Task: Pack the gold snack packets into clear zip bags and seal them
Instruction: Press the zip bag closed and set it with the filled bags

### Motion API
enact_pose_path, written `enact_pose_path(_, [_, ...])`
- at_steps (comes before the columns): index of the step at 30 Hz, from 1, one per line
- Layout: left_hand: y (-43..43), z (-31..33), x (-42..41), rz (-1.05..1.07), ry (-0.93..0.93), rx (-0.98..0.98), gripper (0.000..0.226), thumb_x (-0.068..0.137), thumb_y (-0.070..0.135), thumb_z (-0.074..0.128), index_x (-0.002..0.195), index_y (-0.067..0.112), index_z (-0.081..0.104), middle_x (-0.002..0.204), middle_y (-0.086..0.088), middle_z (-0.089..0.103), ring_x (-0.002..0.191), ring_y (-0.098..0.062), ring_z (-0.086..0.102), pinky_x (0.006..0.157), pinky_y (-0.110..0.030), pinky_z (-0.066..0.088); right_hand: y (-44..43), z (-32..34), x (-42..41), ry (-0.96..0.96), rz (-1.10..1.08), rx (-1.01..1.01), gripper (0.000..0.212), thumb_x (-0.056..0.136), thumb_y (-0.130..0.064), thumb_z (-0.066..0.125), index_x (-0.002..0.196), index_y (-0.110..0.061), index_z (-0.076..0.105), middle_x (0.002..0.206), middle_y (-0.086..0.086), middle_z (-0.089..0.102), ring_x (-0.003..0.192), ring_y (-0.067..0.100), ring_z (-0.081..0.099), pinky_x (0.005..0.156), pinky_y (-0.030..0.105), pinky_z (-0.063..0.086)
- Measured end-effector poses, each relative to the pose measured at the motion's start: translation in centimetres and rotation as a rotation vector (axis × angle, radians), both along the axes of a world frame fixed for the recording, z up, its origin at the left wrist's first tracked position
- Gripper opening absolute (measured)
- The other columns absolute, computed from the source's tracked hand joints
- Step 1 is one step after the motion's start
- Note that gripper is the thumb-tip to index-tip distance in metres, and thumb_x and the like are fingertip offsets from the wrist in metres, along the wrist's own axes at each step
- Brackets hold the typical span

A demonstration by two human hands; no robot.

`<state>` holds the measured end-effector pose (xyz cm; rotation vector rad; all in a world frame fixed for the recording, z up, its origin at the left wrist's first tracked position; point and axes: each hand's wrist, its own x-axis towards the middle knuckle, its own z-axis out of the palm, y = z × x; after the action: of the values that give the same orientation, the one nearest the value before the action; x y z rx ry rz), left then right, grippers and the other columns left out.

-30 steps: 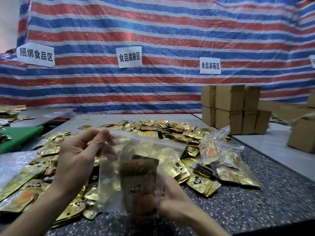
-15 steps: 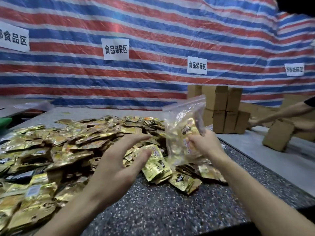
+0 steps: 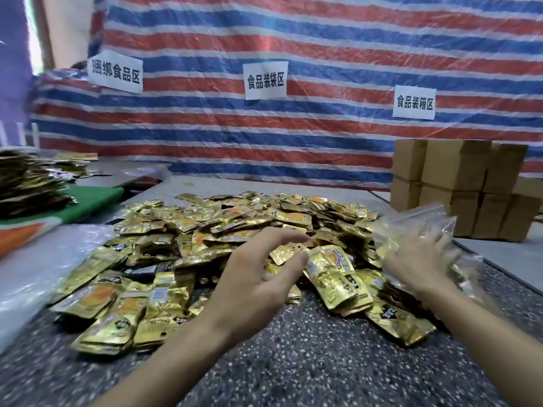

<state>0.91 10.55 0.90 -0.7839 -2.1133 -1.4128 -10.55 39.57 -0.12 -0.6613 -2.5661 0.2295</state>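
The left grip (image 3: 258,277) is loose, holding nothing, over the gold snack packets (image 3: 235,218) on the surface (image 3: 293,362). One gold packet (image 3: 333,276) lies just right of its fingertips (image 3: 298,259), long side slanting toward the right grip (image 3: 417,259), which holds a clear zip bag (image 3: 411,224). Beyond, the left sign (image 3: 114,71) reads 捆绑食品区, the middle sign (image 3: 266,80) 食品装袋区, the right sign (image 3: 414,102) 食品装箱区.

My right hand (image 3: 417,259) is lowering the filled bag (image 3: 411,227) to the desk (image 3: 308,362); my left hand (image 3: 264,277), now free, is reaching over the packets (image 3: 205,230).
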Motion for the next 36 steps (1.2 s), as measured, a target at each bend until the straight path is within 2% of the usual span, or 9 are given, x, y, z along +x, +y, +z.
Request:
enact_pose_path(5, [-2.1,-0.3,-0.2,0.079,-0.008,0.038,0.022,0.096,0.028,0.063,0.117,0.032,0.067,0.112,0.025,0.065,0.111,0.009,0.056,0.087,-0.006,0.041,-9.1,-0.1,0.6,0.296,0.612,-0.118,0.042,0.089,-0.027,0.065,0.129,-0.015,0.055,0.128,0.007,0.052,0.112,0.018,0.046,0.103,0.045,0.041])
enact_pose_path(9, [-4.6,-0.9,-0.4,0.149,-0.029,0.065,0.022,0.096,0.025,0.063,0.117,0.031,0.067,0.108,0.020,0.067,0.103,0.006,0.060,0.075,-0.007,0.046,-14.5,-0.8,1.1,0.370,0.887,-0.237,0.025,0.091,-0.026,0.066,0.115,-0.019,0.064,0.115,-0.004,0.058,0.105,0.012,0.055,0.089,0.032,0.046])
enact_pose_path(12, [-7.7,-1.6,-1.0,0.259,-0.044,0.079,0.021,0.095,0.025,0.064,0.114,0.033,0.067,0.102,0.021,0.067,0.100,0.001,0.062,0.075,-0.014,0.051,-16.6,-3.0,1.1,0.359,0.950,-0.319,0.019,0.092,-0.021,0.067,0.110,-0.020,0.064,0.112,-0.006,0.059,0.108,0.011,0.056,0.088,0.027,0.044])
enact_pose_path(15, [-11.6,-2.8,-2.4,0.415,-0.081,0.022,0.018,0.094,0.027,0.065,0.112,0.031,0.067,0.098,0.018,0.067,0.092,-0.001,0.063,0.074,-0.024,0.054,-17.6,-6.3,1.4,0.410,0.959,-0.351,0.021,0.090,-0.009,0.069,0.108,-0.018,0.063,0.106,-0.006,0.061,0.102,0.010,0.058,0.091,0.037,0.052])
enact_pose_path(19, [-18.1,-5.0,-4.8,0.858,-0.153,-0.216,0.026,0.095,0.032,0.063,0.119,0.023,0.067,0.118,0.003,0.067,0.104,-0.015,0.059,0.085,-0.036,0.048,-17.9,-9.0,1.3,0.521,1.009,-0.253,0.019,0.083,-0.006,0.064,0.101,-0.013,0.065,0.097,-0.003,0.062,0.092,0.014,0.059,0.083,0.040,0.054])
enact_pose_path(23, [-23.4,-7.1,-6.2,1.250,-0.571,-0.642,0.033,0.096,0.030,0.048,0.124,0.015,0.059,0.133,-0.009,0.056,0.122,-0.031,0.046,0.102,-0.044,0.034,-17.8,-9.2,1.3,0.482,1.019,-0.219,0.023,0.080,-0.014,0.058,0.102,-0.013,0.065,0.099,0.000,0.063,0.094,0.018,0.060,0.086,0.039,0.052])
enact_pose_path(25, [-24.4,-7.6,-6.2,1.272,-0.733,-0.684,0.017,0.092,0.021,0.049,0.104,0.016,0.060,0.120,-0.010,0.061,0.116,-0.032,0.049,0.098,-0.043,0.034,-17.8,-9.2,1.3,0.477,1.024,-0.223,0.023,0.079,-0.013,0.058,0.101,-0.012,0.065,0.099,0.000,0.062,0.094,0.018,0.060,0.087,0.037,0.051])
enact_pose_path(29, [-25.0,-7.5,-6.2,1.320,-0.646,-0.649,0.014,0.082,0.005,0.054,0.075,0.016,0.051,0.077,-0.004,0.054,0.085,-0.028,0.052,0.080,-0.037,0.036,-17.7,-9.3,1.2,0.499,1.031,-0.262,0.022,0.078,-0.011,0.058,0.099,-0.013,0.064,0.096,-0.001,0.062,0.090,0.014,0.059,0.082,0.029,0.049])
enact_pose_path(36, [-26.4,-6.7,-6.1,1.311,-0.732,-0.591,0.009,0.087,0.013,0.057,0.079,0.012,0.053,0.087,-0.008,0.058,0.089,-0.031,0.054,0.078,-0.035,0.037,-17.5,-9.4,1.3,0.541,1.019,-0.346,0.018,0.078,-0.012,0.057,0.094,-0.019,0.059,0.090,-0.010,0.058,0.088,0.002,0.055,0.073,0.028,0.048])
